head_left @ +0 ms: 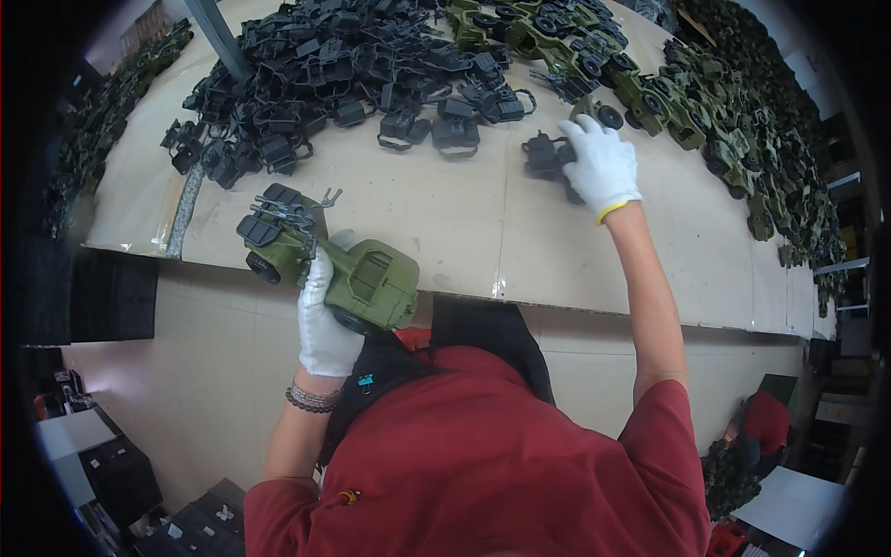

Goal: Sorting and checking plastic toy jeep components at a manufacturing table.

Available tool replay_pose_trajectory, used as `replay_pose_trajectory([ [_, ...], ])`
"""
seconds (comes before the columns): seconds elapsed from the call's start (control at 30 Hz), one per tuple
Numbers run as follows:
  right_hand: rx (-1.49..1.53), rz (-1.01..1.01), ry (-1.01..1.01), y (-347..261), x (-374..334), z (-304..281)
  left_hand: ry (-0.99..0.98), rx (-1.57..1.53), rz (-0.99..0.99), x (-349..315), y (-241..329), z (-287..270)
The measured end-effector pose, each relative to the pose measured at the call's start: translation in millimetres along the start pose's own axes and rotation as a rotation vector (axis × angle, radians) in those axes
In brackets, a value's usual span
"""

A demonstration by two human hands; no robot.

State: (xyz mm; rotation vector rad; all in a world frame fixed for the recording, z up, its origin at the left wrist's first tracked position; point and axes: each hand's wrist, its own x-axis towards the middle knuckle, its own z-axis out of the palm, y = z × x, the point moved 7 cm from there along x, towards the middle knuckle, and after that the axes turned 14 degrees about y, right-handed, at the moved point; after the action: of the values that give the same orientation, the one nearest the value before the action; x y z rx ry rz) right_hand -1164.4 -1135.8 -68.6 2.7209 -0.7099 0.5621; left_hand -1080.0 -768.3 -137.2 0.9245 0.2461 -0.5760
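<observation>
My left hand (325,325), in a white glove, grips a green toy quad bike (373,278) by its middle, just over the table's near edge. The toy is tilted, with black handlebars and a dark rack at its front end and black wheels below. Out over the table at the right, my white-gloved right hand (603,167) has its fingers closed on a black plastic part (546,153); the hand covers some of it. Just beyond those fingertips lies a green toy piece with a black wheel (609,117).
A big heap of black plastic parts (316,65) covers the table's far left. Several green toy vehicles (668,107) lie in a long pile along the far right. A grey post (219,39) rises at the left. The table's front edge (557,306) runs before my body.
</observation>
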Motion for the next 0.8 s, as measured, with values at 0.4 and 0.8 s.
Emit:
replay_pose_trajectory([
  [0.4,-0.127,-0.329,-0.133,-19,9,15,-0.052,0.121,-0.021,1,-22,13],
  [0.8,0.466,0.075,0.397,68,68,-62,-0.072,0.118,-0.069,-11,-26,16],
])
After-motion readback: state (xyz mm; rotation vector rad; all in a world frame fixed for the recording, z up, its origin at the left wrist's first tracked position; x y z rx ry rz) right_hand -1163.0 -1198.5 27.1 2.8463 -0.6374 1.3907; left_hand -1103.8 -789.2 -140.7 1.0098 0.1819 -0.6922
